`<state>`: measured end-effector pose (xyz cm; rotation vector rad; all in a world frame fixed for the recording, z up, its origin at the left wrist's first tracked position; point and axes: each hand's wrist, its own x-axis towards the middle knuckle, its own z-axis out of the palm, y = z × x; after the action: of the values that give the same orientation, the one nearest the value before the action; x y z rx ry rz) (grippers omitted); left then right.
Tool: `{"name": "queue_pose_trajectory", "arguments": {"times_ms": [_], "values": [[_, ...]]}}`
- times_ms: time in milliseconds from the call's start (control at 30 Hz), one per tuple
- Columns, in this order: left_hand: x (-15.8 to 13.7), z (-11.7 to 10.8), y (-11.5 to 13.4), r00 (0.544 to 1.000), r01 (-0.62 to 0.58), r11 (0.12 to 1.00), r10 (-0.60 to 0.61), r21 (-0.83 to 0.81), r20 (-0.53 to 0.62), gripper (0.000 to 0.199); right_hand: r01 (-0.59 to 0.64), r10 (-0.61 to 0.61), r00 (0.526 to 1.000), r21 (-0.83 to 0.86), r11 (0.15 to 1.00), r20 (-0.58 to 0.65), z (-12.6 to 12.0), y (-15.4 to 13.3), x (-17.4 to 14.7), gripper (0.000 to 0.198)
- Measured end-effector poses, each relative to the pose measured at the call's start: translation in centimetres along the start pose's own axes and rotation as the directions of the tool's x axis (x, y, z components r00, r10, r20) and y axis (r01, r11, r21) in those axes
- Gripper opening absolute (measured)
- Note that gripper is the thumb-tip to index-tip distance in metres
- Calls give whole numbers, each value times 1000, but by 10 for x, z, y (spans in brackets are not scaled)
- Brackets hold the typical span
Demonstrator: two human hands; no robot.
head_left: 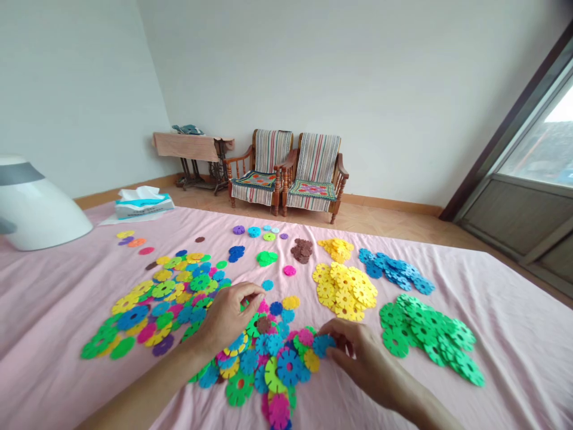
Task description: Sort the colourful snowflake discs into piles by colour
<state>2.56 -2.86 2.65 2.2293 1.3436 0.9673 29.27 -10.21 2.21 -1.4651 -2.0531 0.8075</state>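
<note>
My left hand (230, 313) is over the mixed pile, its thumb and fingertips drawn together beside some pink discs; whatever it pinches, if anything, cannot be made out. At the pile's right edge my right hand (358, 349) grips a blue snowflake disc (323, 345) between thumb and fingers. Below and between both hands spreads a heap of notched plastic discs (289, 365) in blue, pink, green and yellow. More mixed discs (163, 289) lie left of my left hand. Sorted beyond my right hand are yellow discs (344, 289), green discs (430, 331) and blue discs (396, 272).
Small groups of brown discs (302, 251), dark blue discs (236, 254) and light green discs (267, 258) lie farther back on the pink cloth (501, 310). A tissue box (144, 206) and a white appliance (45, 209) stand at left. Two wooden chairs (313, 173) are against the wall.
</note>
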Motion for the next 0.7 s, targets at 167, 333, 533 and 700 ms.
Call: {"name": "queue_pose_trajectory", "arguments": {"times_ms": [167,333,533,700], "values": [[3,4,-6,1000,-27,996,26,89,16,17,-5,6,1000,-33,999,30,5,-8,-2,27],[3,6,-9,991,-124,972,111,200,75,18,-22,23,999,-37,999,30,7,-4,0,14],[1,9,-8,984,-149,937,111,317,137,22,-9,9,1000,-22,1000,25,11,9,2,11],[2,14,-8,977,-162,941,110,297,183,23,-56,58,998,49,997,-30,13,19,8,17]]}}
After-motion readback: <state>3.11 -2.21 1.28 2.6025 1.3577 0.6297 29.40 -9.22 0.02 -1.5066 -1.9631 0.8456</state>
